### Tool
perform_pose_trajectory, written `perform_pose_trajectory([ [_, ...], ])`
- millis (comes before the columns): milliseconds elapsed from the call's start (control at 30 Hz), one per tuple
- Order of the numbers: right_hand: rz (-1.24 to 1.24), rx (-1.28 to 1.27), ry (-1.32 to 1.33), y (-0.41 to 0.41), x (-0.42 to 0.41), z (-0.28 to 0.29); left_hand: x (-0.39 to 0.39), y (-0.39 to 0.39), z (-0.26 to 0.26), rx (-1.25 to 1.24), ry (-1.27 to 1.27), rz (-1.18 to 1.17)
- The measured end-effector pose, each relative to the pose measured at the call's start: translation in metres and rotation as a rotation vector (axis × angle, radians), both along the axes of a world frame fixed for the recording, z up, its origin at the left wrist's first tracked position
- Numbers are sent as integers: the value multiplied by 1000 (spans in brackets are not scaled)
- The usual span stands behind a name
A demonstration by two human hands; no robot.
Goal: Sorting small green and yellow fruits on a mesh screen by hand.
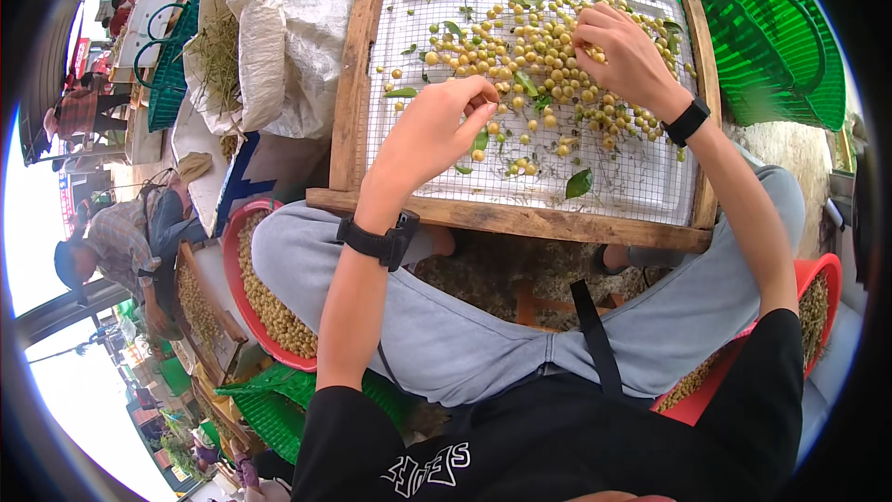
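Note:
A wood-framed wire mesh screen (502, 213) lies before me over a white tray, with small round yellow-green fruits (557, 59) spread across it among green leaves and bits of stem. My left hand (446, 122) hovers over the near left part of the mesh, thumb and fingertips close together; whether something small is between them cannot be told. Above the thickest part of the fruit is my right hand (617, 49), its fingers curled down, the fingertips partly hidden. A loose leaf (579, 183) rests near the front rail of the frame.
A red basin (233, 272) of fruit stands by my left knee, another red basin (826, 279) at my right. Green plastic baskets (773, 35) are at the upper right and lower left. A white woven sack (261, 35) holds stems. A person (118, 237) works at another screen on the left.

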State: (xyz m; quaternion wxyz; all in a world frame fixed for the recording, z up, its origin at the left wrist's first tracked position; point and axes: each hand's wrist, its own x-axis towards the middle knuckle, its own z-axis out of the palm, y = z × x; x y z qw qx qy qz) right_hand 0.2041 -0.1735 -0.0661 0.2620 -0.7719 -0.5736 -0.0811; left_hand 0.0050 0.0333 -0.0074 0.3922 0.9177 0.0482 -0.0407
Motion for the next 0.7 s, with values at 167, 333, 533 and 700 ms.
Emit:
perform_pose_trajectory([
  [167, 42, -49, -7, 0, -9, 4, -7, 9, -2, -5, -31, 23],
  [333, 45, -201, 19, 0, -21, 19, -14, 17, -1, 4, -16, 64],
  [533, 134, -36, 266, -21, -37, 42, -34, 71, 14, 53, -117, 405],
  [700, -144, -195, 453, -76, -12, 48, -62, 123, -46, 198, -143, 655],
])
